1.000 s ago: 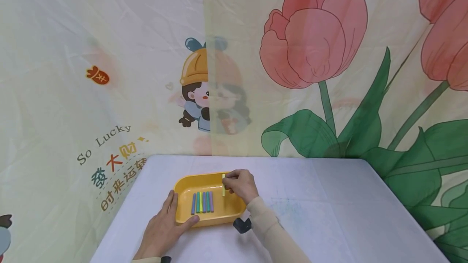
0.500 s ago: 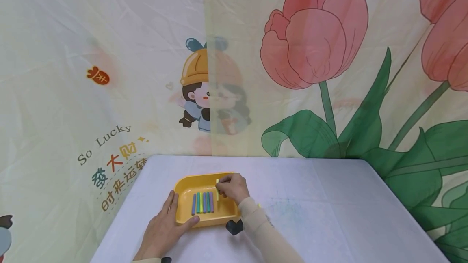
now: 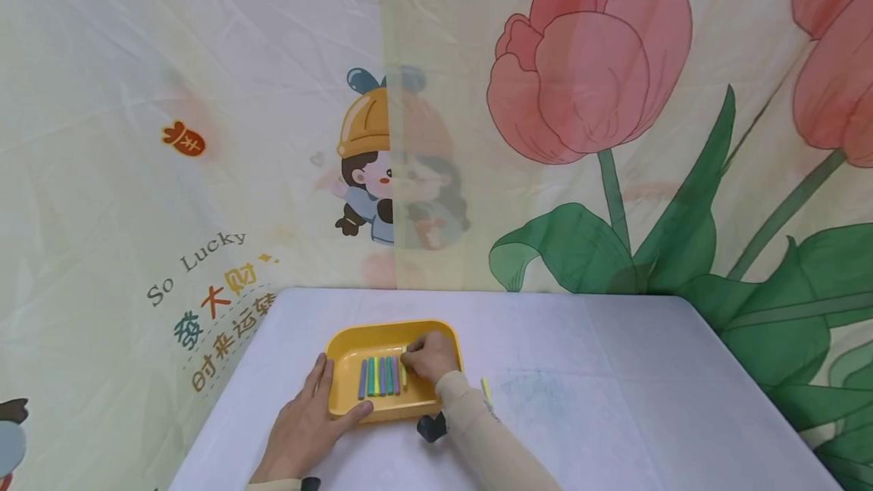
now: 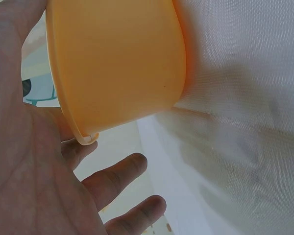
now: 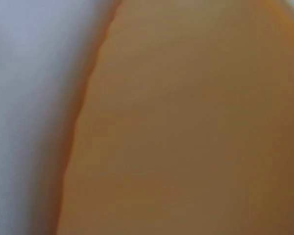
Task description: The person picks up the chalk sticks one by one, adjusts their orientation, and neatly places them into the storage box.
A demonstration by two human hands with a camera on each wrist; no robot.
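Note:
A yellow tray (image 3: 382,333) stands on the white table, with several purple, teal and yellow chalk sticks (image 3: 378,377) lined up side by side on its floor. My right hand (image 3: 433,356) is inside the tray and pinches a pale yellow chalk stick (image 3: 405,379) at the right end of the row; the fingers hide its upper part. My left hand (image 3: 303,423) rests against the tray's left side, thumb on the front rim. In the left wrist view its fingers (image 4: 115,181) are extended by the tray's outer wall (image 4: 120,63). Only the tray's blurred wall (image 5: 176,122) fills the right wrist view.
Another yellow chalk stick (image 3: 486,390) lies on the table right of the tray, partly behind the right sleeve (image 3: 477,423). Bluish smudges (image 3: 539,389) mark the tabletop. A printed cloth (image 3: 436,271) hangs behind the table.
My right hand has moved left and down with the yellow chalk stick, bringing it beside the row's right end. The chalk stick outside the tray has come into sight. My left hand stays put.

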